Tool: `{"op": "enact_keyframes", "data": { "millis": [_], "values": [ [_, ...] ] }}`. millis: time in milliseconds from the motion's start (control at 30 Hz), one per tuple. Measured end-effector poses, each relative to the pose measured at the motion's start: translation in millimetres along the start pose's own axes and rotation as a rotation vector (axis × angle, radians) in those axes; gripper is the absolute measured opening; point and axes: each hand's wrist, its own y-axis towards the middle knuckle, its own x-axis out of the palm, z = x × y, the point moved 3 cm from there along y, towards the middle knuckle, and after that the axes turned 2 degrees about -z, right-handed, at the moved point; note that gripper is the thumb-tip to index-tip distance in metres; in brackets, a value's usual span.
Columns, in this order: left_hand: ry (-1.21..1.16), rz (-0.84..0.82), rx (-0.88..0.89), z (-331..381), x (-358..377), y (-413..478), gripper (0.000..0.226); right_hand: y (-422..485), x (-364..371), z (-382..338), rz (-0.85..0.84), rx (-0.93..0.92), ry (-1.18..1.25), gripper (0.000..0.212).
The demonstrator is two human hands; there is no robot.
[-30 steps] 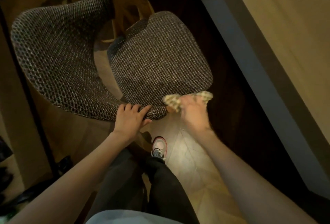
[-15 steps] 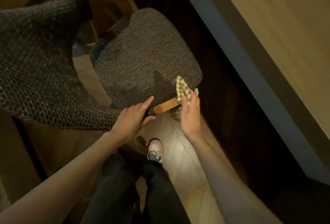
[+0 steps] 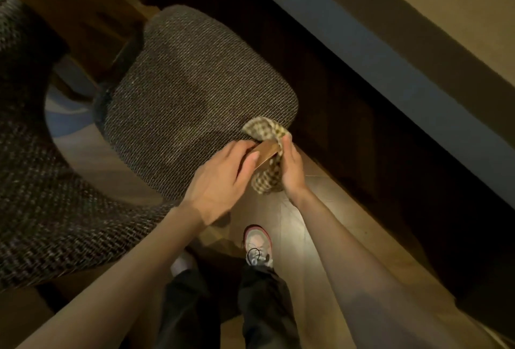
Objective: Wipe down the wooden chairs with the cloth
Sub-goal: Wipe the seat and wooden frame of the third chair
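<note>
Wrapping checked beige cloth [image 3: 263, 130] round wooden stub [image 3: 267, 151] at near corner of grey woven seat [image 3: 195, 92], curled right hand [image 3: 292, 171] gripping it; straight-fingered left hand [image 3: 220, 181], shifted off backrest [image 3: 41, 181], bracing stub. Wood wiping begun.

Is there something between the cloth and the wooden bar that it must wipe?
Nothing visible: the right hand wraps the cloth around the wooden bar. Only the left hand touches the bar beside it.

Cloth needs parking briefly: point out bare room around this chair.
Free: the middle of the woven seat, between backrest and checked cloth; the lit floor right of the shoe. Crowded: the seat's front corner, where left hand, right hand and cloth meet.
</note>
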Motion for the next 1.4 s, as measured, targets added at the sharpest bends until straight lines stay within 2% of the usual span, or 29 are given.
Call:
{"op": "enact_keyframes", "data": {
  "millis": [133, 200, 300, 333, 433, 500, 633, 733, 833, 900, 1033, 1133, 1400],
  "values": [
    [-0.076, 0.045, 0.009, -6.1, -0.9, 1.1, 0.046, -25.9, 10.9, -8.4, 0.028, -0.115, 0.103, 0.048],
    [-0.1, 0.078, -0.004, -6.3, -2.2, 0.2, 0.045, -37.4, 16.0, -9.7, 0.021, -0.187, 0.109, 0.059],
    [-0.135, 0.117, -0.028, -5.8, -3.5, -2.4, 0.051, -26.9, 19.2, -2.6, 0.066, -0.128, 0.024, 0.08],
    [-0.144, 0.13, -0.035, -5.8, -4.1, -2.6, 0.051, -19.5, 17.9, -0.9, 0.086, -0.087, 0.005, 0.081],
    [-0.172, 0.184, -0.056, -6.6, -6.2, -2.5, 0.046, 4.5, 6.9, -2.2, 0.083, 0.077, -0.003, 0.056],
    [-0.19, 0.188, -0.07, -6.2, -7.0, -2.3, 0.046, 8.3, 2.1, -12.6, 0.024, 0.124, -0.034, 0.044],
    [-0.237, 0.194, -0.098, -6.8, -8.0, -3.6, 0.041, -22.2, 3.8, -43.9, -0.032, 0.06, -0.034, 0.036],
    [-0.329, 0.179, -0.15, -10.8, -12.3, -8.3, 0.033, -36.8, -3.6, -62.2, 0.057, 0.108, 0.123, 0.031],
    [-0.4, 0.162, -0.228, -22.0, -22.6, -15.1, 0.02, -33.3, -6.9, -88.7, 0.124, 0.103, 0.123, 0.034],
    [-0.403, 0.188, -0.252, -32.3, -33.9, -18.0, 0.02, -29.0, 1.6, -108.2, 0.072, 0.093, 0.039, 0.037],
    [-0.406, 0.229, -0.262, -47.3, -67.2, -10.2, 0.027, -14.7, 34.0, -147.9, -0.061, 0.101, -0.146, 0.045],
    [-0.422, 0.255, -0.284, -53.2, -95.6, 1.9, 0.034, 4.7, 59.4, -168.2, -0.074, 0.09, -0.244, 0.05],
    [-0.406, 0.307, -0.425, -79.2, -131.4, 25.7, 0.047, 65.7, 112.7, -191.5, -0.183, 0.051, -0.307, 0.053]
  ]
}}
